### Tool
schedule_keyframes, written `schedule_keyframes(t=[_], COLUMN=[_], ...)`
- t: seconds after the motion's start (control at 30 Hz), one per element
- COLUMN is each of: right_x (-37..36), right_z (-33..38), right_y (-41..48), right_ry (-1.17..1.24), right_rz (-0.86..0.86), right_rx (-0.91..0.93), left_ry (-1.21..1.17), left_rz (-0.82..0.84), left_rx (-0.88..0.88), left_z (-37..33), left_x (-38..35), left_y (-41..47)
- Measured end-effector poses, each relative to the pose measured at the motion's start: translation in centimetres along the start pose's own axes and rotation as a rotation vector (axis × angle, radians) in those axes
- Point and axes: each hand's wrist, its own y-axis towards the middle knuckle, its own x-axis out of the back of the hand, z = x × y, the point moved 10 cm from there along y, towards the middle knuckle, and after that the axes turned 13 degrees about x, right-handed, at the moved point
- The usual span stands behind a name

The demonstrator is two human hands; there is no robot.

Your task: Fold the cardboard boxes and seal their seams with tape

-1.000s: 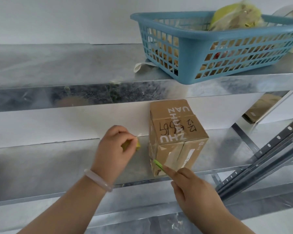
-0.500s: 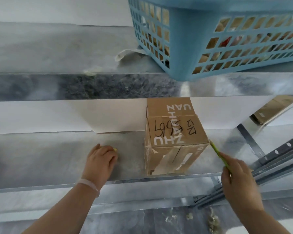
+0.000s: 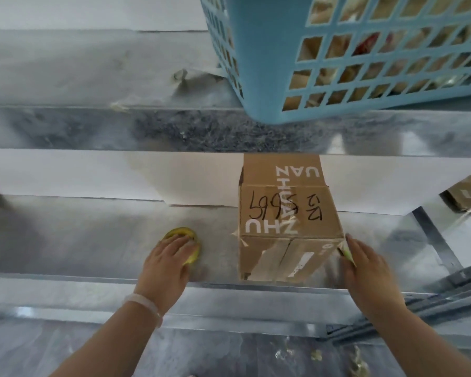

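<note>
Box (image 3: 288, 229) beside right hand (image 3: 365, 270) fingers (state unclear), left hand (image 3: 166, 265) flat on tape roll (image 3: 186, 247)

— What is different now, compared with one second ago?

— The right hand (image 3: 365, 270) was at the front lower corner of the cardboard box (image 3: 286, 229), then it went away to the right side. Now it is at the box's right front edge, and the green thing (image 3: 345, 250) in its fingers touches that edge.

— And the other hand?

— The left hand (image 3: 166, 265) was raised and pinching something yellow. Now it lies flat on the roll of tape (image 3: 184, 247), which rests on the metal shelf (image 3: 93, 240).

— Did the view change?

— Yes. The blue basket (image 3: 267, 77) looks closer, and its top rim is cut off.
</note>
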Motion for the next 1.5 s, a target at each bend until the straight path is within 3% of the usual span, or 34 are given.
schedule_keyframes(t=[0.07,0.13,0.2,0.23,0.4,0.57,0.67,0.8,1.1,1.23,1.3,1.5], right_x=[3.8,7.1,8.6,8.7,8.6,7.7,7.4,7.3,6.6,8.0,8.1,8.0], right_z=[2.2,6.0,9.8,11.2,12.6,11.8,12.0,12.1,11.5,12.0,12.6,12.7], right_y=[-1.2,-2.4,-2.4,-2.0,-1.2,-1.3,-1.1,-1.0,-1.6,-1.6,-1.6,-1.3], right_ry=[0.431,0.878,1.135,1.178,1.111,1.166,1.244,1.169,1.330,1.324,1.245,1.135], right_rz=[-0.313,-0.547,-0.591,-0.578,-0.660,-0.753,-0.749,-0.649,-0.410,-0.516,-0.556,-0.623], right_rx=[-0.005,0.090,0.177,0.191,0.233,0.275,0.298,0.395,0.249,0.157,0.111,0.109], left_ry=[-0.317,-0.837,-1.199,-1.238,-1.087,-1.195,-1.272,-1.329,-1.129,-1.173,-1.087,-1.025], left_rz=[-0.102,-0.116,-0.023,0.008,-0.094,-0.102,-0.083,-0.036,0.011,-0.066,-0.135,-0.139], left_rx=[0.072,0.166,0.135,0.099,0.090,0.102,0.194,0.229,0.002,0.214,0.270,0.290], left_z=[-1.8,-4.7,-9.2,-11.4,-12.5,-12.2,-12.0,-11.8,-11.7,-10.9,-11.5,-12.3], left_x=[3.0,5.2,5.7,5.9,5.1,4.3,3.8,3.1,4.2,4.9,5.4,5.1], left_y=[-0.3,-0.5,-0.1,0.1,1.2,1.0,1.0,0.9,1.2,1.1,1.0,1.8])
